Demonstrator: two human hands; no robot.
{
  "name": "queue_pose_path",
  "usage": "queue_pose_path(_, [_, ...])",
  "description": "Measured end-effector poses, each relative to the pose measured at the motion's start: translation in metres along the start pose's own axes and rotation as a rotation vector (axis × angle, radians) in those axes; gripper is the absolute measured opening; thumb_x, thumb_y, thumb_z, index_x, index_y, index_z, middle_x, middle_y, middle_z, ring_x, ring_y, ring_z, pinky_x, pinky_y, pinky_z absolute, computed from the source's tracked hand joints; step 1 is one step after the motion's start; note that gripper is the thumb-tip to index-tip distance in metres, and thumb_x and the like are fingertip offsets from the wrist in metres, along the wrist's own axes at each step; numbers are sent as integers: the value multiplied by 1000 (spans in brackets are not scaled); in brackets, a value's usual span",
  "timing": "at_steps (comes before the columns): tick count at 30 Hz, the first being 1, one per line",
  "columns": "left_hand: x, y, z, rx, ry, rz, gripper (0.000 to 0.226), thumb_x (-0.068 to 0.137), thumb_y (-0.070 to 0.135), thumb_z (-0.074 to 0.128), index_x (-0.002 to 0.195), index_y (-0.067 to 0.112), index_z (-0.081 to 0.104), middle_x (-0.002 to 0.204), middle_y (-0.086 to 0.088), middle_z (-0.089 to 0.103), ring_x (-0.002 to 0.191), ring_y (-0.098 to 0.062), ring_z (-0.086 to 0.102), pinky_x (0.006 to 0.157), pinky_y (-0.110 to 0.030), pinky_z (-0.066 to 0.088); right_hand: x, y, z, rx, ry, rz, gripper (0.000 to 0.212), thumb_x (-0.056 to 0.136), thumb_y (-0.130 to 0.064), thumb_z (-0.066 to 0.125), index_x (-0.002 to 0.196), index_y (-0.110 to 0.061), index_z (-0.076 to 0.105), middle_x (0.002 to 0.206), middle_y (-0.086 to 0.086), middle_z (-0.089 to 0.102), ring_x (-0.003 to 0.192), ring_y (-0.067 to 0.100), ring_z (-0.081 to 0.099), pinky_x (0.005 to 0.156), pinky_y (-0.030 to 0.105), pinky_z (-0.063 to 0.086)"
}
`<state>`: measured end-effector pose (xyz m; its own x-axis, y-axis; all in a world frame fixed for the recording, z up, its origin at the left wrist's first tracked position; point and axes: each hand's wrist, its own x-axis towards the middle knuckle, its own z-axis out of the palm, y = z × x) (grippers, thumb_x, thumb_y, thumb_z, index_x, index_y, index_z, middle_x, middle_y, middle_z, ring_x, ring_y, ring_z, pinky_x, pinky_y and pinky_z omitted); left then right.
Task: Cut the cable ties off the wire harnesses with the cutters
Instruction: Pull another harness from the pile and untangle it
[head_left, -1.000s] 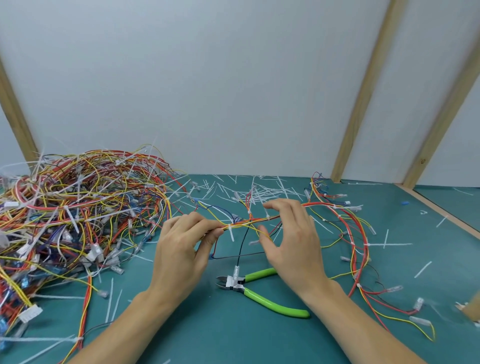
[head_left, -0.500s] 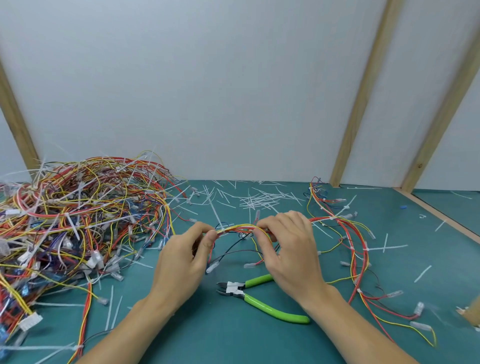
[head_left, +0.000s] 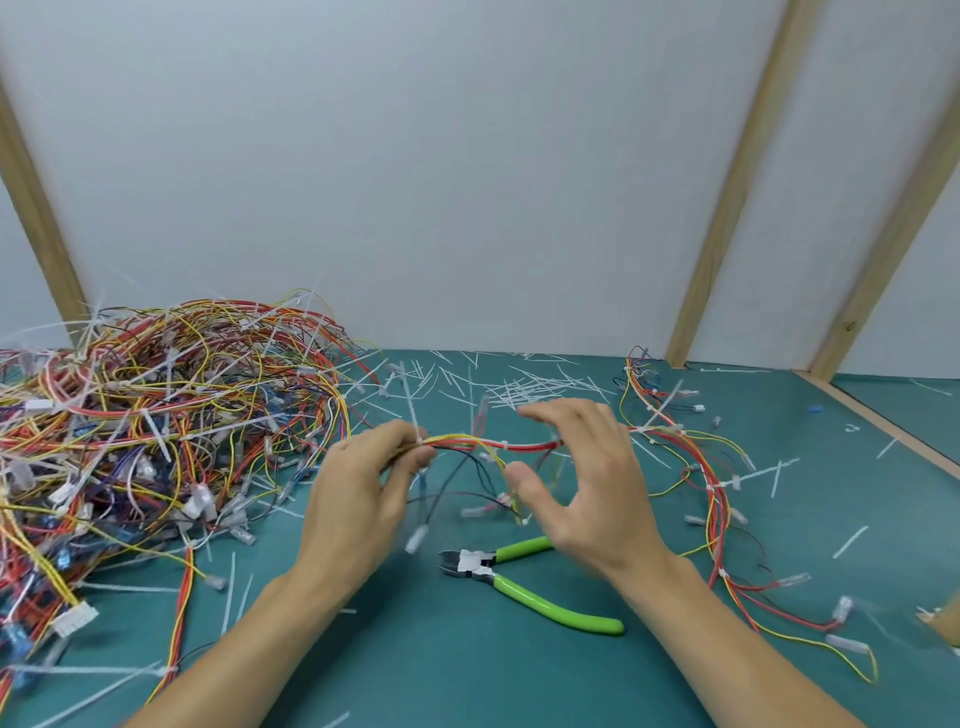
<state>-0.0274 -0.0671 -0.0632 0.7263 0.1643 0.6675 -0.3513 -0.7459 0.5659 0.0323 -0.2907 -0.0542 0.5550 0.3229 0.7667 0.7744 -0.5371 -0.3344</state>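
Head view — right hand (head_left: 582, 483) opened off harness (head_left: 488, 444); left hand (head_left: 363, 488) still pinching.

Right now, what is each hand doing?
Left hand: pinching the wire bundle.
Right hand: open, fingers spread, gripping nothing.

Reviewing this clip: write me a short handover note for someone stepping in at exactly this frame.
Left hand: pinches the red-and-yellow wire harness held above the green mat.
Right hand: open, fingers spread by the harness, gripping nothing.
Green-handled cutters: lying on the mat under the right hand, untouched.
Done: many cut white tie offcuts litter the mat; a looser harness lies to the right.
Left: a white cable tie is on the held harness; the big tangled pile of wire harnesses on the left is full of ties.
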Motion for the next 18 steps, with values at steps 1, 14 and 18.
queue_pose_path(1, [1, -1, -3, -55, 30, -30, 16, 97, 28, 63, 83, 20, 62, 69, 13, 59, 64, -5, 50, 61, -17, 34, 0, 1, -1, -8, -20, 30, 44, 91, -49, 62, 126, -23, 64, 121, -12, 62, 114, 12, 55, 98, 29, 40])
queue_pose_path(14, [4, 11, -10, -205, 166, -162, 58, 70, -1, 56, 125, 16, 55, 124, 5, 60, 122, -10, 53, 104, -13, 35, -1, 5, 6, -69, 51, 55, 13, 94, -35, 73, 87, -25, 67, 81, -14, 57, 72, -1, 44, 69, 27, 41])
queue_pose_path(18, [3, 22, -13, -75, 305, 64, 45, 78, 11, 60, 122, 12, 54, 121, 4, 53, 116, -18, 52, 103, -25, 36, -4, 0, 7, -69, 78, 12, 14, 89, -29, 81, 83, -28, 68, 78, -14, 58, 63, -5, 43, 56, 21, 41])
